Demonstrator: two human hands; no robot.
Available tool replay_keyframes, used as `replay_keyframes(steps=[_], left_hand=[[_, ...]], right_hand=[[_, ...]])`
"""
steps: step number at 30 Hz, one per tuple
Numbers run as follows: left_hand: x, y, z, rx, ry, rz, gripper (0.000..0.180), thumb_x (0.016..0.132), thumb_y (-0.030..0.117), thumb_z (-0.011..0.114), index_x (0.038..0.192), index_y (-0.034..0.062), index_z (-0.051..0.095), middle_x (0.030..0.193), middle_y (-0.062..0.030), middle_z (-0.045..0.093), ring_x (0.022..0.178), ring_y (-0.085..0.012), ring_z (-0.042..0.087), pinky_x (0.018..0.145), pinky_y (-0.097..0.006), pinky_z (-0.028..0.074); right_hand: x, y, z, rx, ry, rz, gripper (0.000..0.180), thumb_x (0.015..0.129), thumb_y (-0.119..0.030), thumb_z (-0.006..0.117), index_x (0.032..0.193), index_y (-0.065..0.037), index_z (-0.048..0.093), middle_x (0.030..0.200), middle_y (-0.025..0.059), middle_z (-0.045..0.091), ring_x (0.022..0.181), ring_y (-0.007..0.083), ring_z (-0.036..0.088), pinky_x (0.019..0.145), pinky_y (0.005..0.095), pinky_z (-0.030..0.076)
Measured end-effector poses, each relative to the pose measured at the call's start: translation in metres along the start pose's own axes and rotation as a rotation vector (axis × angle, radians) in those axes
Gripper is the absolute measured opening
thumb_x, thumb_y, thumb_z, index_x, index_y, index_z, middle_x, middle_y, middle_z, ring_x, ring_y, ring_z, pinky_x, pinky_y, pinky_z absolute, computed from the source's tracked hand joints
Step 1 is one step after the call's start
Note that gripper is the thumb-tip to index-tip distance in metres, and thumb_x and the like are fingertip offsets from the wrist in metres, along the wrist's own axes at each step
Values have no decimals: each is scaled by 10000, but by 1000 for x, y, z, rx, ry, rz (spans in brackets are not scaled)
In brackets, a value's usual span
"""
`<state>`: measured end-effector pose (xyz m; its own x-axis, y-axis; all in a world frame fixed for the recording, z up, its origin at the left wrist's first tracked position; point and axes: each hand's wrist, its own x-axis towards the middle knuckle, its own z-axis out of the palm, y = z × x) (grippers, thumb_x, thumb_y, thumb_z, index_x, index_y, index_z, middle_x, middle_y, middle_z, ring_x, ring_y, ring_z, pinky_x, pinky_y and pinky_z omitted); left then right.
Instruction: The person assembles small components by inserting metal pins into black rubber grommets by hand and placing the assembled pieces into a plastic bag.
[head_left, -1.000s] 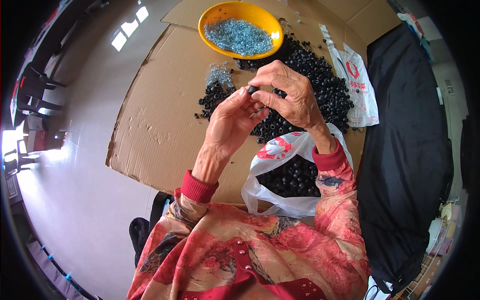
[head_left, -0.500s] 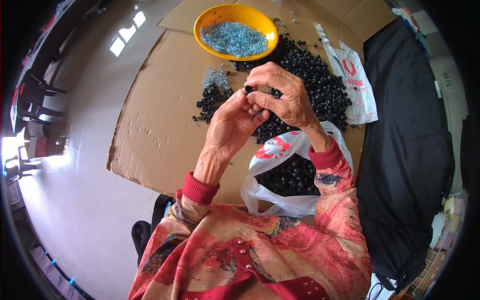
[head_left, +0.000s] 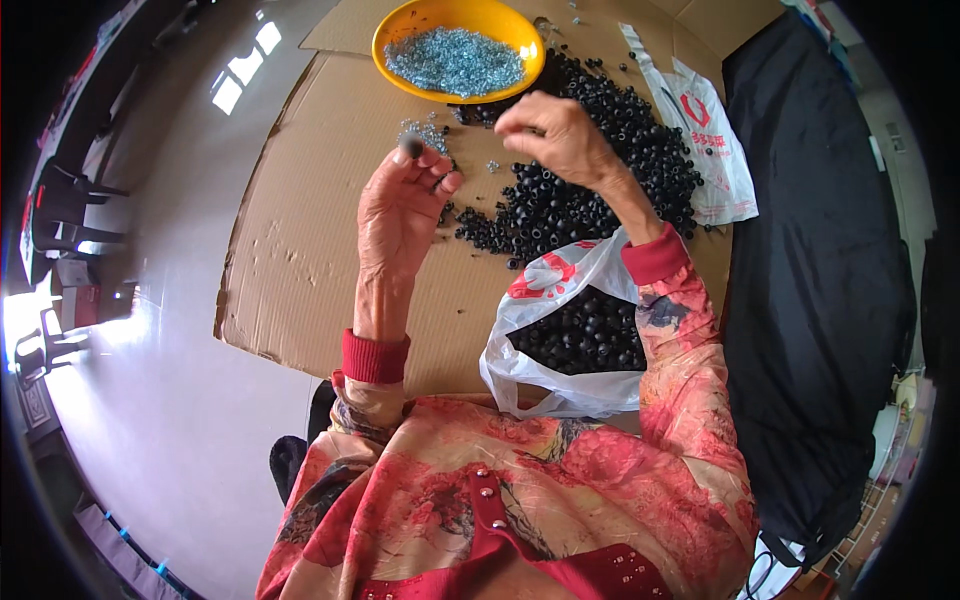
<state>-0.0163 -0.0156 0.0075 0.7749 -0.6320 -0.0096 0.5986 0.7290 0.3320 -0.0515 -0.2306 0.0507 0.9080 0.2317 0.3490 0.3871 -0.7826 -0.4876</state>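
Observation:
My left hand (head_left: 395, 205) is raised over the cardboard, palm up. Between its thumb and forefinger is a small round black piece (head_left: 412, 147), blurred by motion; its other fingers curl loosely. To its right, over the heap of small round black pieces (head_left: 560, 205), some showing open hollow ends, hovers my right hand (head_left: 560, 135). Its fingers are bent with the tips drawn together, and I cannot make out anything in them. Beyond both hands, a yellow bowl (head_left: 380, 55) holds many tiny clear-bluish pieces (head_left: 455, 62). More clear pieces (head_left: 425, 132) lie on the cardboard behind my left hand.
The cardboard sheet (head_left: 290, 230) lies under everything. Close to me stands an open white plastic bag (head_left: 510, 365) full of black round pieces (head_left: 585, 335). A flattened white bag (head_left: 715, 170) lies at the far right, beside a large black cloth-covered thing (head_left: 810, 300).
My hands have come apart. The left moved left and away from me with the black piece; the right moved slightly away from me, off the piece.

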Motion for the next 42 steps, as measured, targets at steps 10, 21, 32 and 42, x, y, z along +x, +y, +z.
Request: replay_keyframes(steps=[10,21,32,42], left_hand=[[0,-7,-12,29,51,-20,175,869,150,552,977,12,554,907,-126,626,799,-195,613,778,-350,506],[-3,-18,1,-95,-146,-81,219,886,157,542,1028,-9,546,929,-139,615,791,-192,615,771,-358,508],[-8,-17,13,259,-107,6,184,877,98,552,1022,-14,571,922,-113,622,804,-190,618,764,-325,515],[-11,-16,24,266,-71,32,183,863,89,571,995,-36,594,890,-110,633,791,-181,617,749,-316,516]], right_hand=[[-20,45,62,-232,-222,20,84,708,-67,538,758,-24,589,730,97,591,757,281,547,770,402,416],[-10,17,30,186,52,350,96,756,-51,603,826,-6,650,801,90,653,675,137,616,580,249,476],[13,-77,-19,355,-4,52,116,783,-17,611,898,-4,620,781,73,634,717,137,619,646,258,512],[20,-68,-20,479,-78,235,157,769,-105,665,874,-8,602,726,27,619,685,89,577,652,238,482]])
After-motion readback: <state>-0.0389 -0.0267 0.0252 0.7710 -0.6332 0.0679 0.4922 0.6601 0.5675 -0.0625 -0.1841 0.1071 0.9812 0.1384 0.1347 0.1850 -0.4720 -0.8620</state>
